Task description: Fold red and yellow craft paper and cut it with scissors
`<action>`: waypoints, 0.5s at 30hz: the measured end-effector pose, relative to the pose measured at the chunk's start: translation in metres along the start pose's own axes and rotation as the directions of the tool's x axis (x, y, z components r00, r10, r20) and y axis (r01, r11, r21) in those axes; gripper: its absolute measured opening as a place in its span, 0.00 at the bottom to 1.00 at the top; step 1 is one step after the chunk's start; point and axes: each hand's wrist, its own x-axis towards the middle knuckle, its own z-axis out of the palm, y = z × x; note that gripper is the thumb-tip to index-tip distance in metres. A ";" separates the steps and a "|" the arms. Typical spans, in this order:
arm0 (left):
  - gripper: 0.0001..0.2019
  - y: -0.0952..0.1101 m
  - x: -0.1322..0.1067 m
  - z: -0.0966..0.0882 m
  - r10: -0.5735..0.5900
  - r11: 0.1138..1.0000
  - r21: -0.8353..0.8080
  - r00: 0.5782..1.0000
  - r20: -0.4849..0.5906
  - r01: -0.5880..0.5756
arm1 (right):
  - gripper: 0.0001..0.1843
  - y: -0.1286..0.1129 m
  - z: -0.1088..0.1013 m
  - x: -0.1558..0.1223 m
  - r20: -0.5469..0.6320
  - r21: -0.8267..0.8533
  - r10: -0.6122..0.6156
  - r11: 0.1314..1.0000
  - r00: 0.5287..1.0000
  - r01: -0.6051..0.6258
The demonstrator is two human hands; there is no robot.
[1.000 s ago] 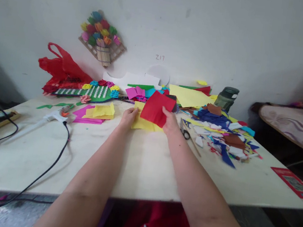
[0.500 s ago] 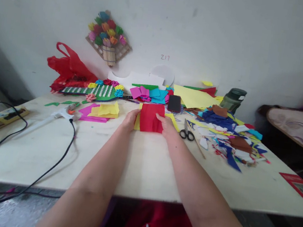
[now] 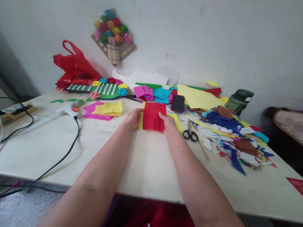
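Note:
A rectangular red paper sheet (image 3: 153, 117) is held in front of me over the middle of the table, with a narrow strip of yellow paper (image 3: 141, 119) showing along its left edge. My left hand (image 3: 133, 119) is closed on that left edge. On the other side, my right hand (image 3: 169, 125) pinches the red sheet, its thumb lying on the front; the fingers behind are hidden. More yellow paper (image 3: 177, 122) sticks out behind my right hand. Black-handled scissors (image 3: 190, 134) and a thin wooden stick (image 3: 203, 146) lie just right of it.
Pink and yellow sheets (image 3: 104, 107) lie left, near a power strip (image 3: 1, 117) with trailing cables. A phone (image 3: 178, 103), cut paper pieces (image 3: 161, 95) and a red bag (image 3: 75, 66) stand behind. Paper scraps (image 3: 237, 144) and a dark green bottle (image 3: 239, 100) are right.
The whole view has shifted slightly, so the scene appears a little further right. Both hands keep their hold on the red and yellow paper, with little other visible change.

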 end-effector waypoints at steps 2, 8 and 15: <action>0.15 0.000 0.001 -0.001 -0.011 1.000 -0.005 1.000 0.010 0.011 | 0.04 -0.001 0.001 -0.001 0.006 0.017 0.018 1.000 1.000 -0.018; 0.14 -0.002 0.007 -0.007 0.004 1.000 -0.023 1.000 0.000 -0.004 | 0.02 -0.003 0.006 -0.006 -0.040 0.013 0.032 0.999 0.999 -0.032; 0.13 -0.001 0.005 -0.005 -0.039 0.999 -0.021 0.999 0.038 0.040 | 0.03 0.001 0.010 -0.005 -0.136 -0.146 -0.032 0.989 0.990 0.012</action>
